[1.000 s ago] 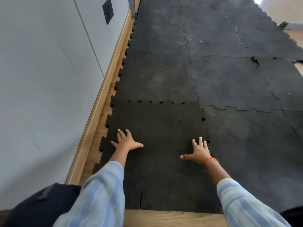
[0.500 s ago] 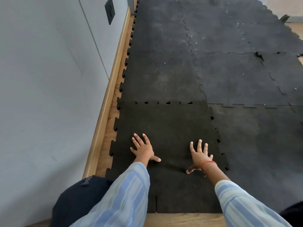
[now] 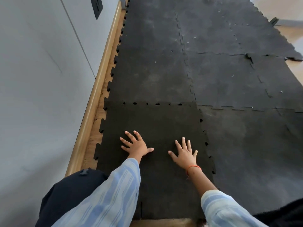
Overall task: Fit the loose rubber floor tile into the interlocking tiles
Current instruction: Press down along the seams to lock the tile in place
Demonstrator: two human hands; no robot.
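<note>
Pressing down from the head view, both hands lie flat with fingers spread on the loose rubber floor tile point(image 3: 152, 122), the left hand point(image 3: 135, 145) nearer the skirting board point(image 3: 101, 76) and the right hand point(image 3: 184, 154) close to the tile's right edge. Neither hand grips anything; the palms simply rest on the surface. The tile sits at the near left corner of the interlocking tiles point(image 3: 221, 76), with bare wooden floor point(image 3: 94, 140) showing between its left teeth and the wall. Along its far seam small dark gaps remain, and a few show down the right seam too, so the teeth look only partly seated. The tile seems dense, matte and grippy (more a heavy slab than a floppy sheet), likely to flex a little at its edges. Palm pressure straight over the open seams, rather than mid-tile, should probably close them.
</note>
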